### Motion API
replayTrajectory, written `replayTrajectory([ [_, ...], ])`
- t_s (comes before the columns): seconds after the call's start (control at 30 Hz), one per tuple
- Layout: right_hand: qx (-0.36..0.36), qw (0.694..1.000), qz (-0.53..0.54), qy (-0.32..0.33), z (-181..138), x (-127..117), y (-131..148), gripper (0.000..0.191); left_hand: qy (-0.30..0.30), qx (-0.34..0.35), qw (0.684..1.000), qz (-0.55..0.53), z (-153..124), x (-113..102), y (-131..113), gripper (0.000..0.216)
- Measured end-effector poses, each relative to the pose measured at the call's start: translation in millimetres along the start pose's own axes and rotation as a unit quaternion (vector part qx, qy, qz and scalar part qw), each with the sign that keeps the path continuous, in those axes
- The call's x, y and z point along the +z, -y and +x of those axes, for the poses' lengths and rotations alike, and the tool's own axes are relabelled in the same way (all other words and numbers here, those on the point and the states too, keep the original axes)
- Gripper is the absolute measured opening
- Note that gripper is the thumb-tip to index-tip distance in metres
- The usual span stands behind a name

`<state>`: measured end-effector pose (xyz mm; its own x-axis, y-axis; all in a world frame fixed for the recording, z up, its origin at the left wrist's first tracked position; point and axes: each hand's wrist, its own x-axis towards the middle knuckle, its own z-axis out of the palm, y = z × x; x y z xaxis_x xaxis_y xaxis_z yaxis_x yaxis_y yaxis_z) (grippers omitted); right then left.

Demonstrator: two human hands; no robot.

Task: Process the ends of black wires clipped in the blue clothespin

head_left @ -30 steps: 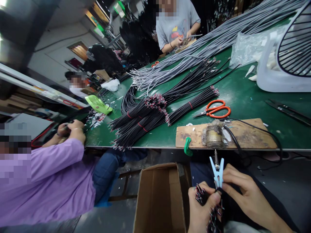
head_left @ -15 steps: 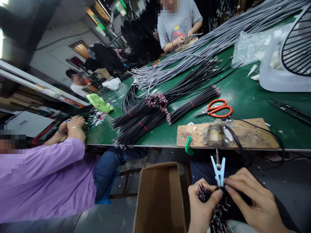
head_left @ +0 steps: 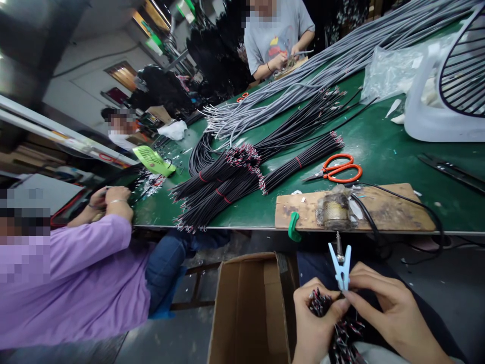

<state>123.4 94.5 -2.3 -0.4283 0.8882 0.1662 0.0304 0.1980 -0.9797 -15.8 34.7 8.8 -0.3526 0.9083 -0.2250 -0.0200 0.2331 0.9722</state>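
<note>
My left hand is closed around a bundle of thin black cables, whose stripped red and white wire ends stick out by the thumb. More wire ends hang below, in front of my lap. A light blue clothespin sits on the metal shaft of a small taped motor-like device. My right hand pinches with thumb and forefinger right at the clothespin's lower end, beside my left thumb. What lies between those fingertips is hidden.
The device rests on a wooden board at the table edge, near a green clamp. Orange-handled scissors, tied black cable bundles and grey cables lie behind. An open cardboard box stands left; a co-worker in purple sits beyond.
My right hand's fingers have shifted slightly left, closer against the clothespin's lower end. The left hand keeps its grip on the cables, with the wire ends slightly shifted.
</note>
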Motion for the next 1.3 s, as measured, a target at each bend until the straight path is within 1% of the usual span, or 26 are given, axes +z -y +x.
replayTrajectory([
  [0.13,-0.019,0.998,-0.018,-0.048,-1.8,4.6,1.5,0.011,-0.03,0.01,0.999,0.028,0.3,3.0,0.5,0.022],
  [0.23,-0.015,0.997,-0.016,-0.075,-3.8,6.4,-0.4,0.013,-0.05,0.012,0.999,-0.001,0.7,4.5,5.6,0.024],
  [0.3,0.0,0.997,0.0,-0.08,-4.8,6.2,-4.1,0.013,-0.055,0.009,0.998,-0.018,1.1,4.0,8.1,0.025],
  [0.4,0.048,0.997,0.028,-0.061,-4.7,3.7,-9.4,0.014,-0.051,-0.002,0.998,-0.028,2.1,2.3,6.6,0.028],
  [0.47,0.077,0.996,0.032,-0.027,-2.9,1.4,-9.6,0.016,-0.042,-0.001,0.999,-0.02,2.8,1.9,3.2,0.028],
  [0.53,0.076,0.997,0.018,0.012,-0.4,0.0,-6.5,0.007,-0.028,0.009,1.0,-0.001,3.1,2.3,0.6,0.026],
  [0.57,0.067,0.997,0.005,0.022,0.7,-0.2,-4.3,0.006,-0.024,0.012,1.0,0.009,2.9,2.7,0.2,0.025],
  [0.63,0.041,0.999,-0.022,0.01,2.0,0.5,-0.7,0.018,-0.036,0.004,0.999,0.014,1.7,3.0,1.7,0.018],
  [0.67,0.032,0.999,-0.028,-0.004,2.0,1.2,0.1,0.019,-0.048,-0.01,0.999,0.007,0.8,2.9,3.2,0.018],
  [0.73,0.041,0.999,0.0,-0.007,1.1,2.6,-1.3,0.019,-0.052,-0.053,0.997,-0.024,-1.0,1.6,6.1,0.026],
  [0.77,0.06,0.997,0.038,0.008,0.4,3.1,-3.1,0.019,-0.045,-0.069,0.996,-0.042,-1.7,0.6,6.7,0.031],
  [0.8,0.089,0.991,0.091,0.031,-0.1,3.4,-5.2,0.019,-0.033,-0.073,0.995,-0.058,-2.2,-0.6,6.4,0.035],
  [0.87,0.157,0.964,0.205,0.068,0.6,3.3,-8.5,0.021,-0.009,-0.045,0.996,-0.076,-3.0,-3.0,3.0,0.036],
  [0.93,0.206,0.934,0.285,0.063,4.3,2.8,-8.0,0.025,-0.004,0.005,0.997,-0.073,-4.1,-5.3,-3.0,0.031],
  [0.97,0.216,0.926,0.306,0.048,7.5,2.8,-5.9,0.028,0.001,0.024,0.997,-0.067,-4.9,-6.4,-6.1,0.029],
  [1.03,0.22,0.92,0.322,0.022,15.5,4.0,1.1,0.033,0.008,0.058,0.997,-0.054,-6.5,-8.3,-11.4,0.026],
  [1.1,0.227,0.915,0.332,0.019,24.1,6.8,9.0,0.038,0.018,0.094,0.994,-0.053,-7.0,-9.6,-14.4,0.022],
  [1.17,0.238,0.903,0.356,0.026,31.2,10.7,13.9,0.042,0.019,0.125,0.99,-0.065,-5.5,-10.1,-15.3,0.018],
  [1.3,0.239,0.863,0.444,0.03,38.5,16.4,12.7,0.033,-0.001,0.143,0.986,-0.087,2.5,-8.4,-14.1,0.011],
])
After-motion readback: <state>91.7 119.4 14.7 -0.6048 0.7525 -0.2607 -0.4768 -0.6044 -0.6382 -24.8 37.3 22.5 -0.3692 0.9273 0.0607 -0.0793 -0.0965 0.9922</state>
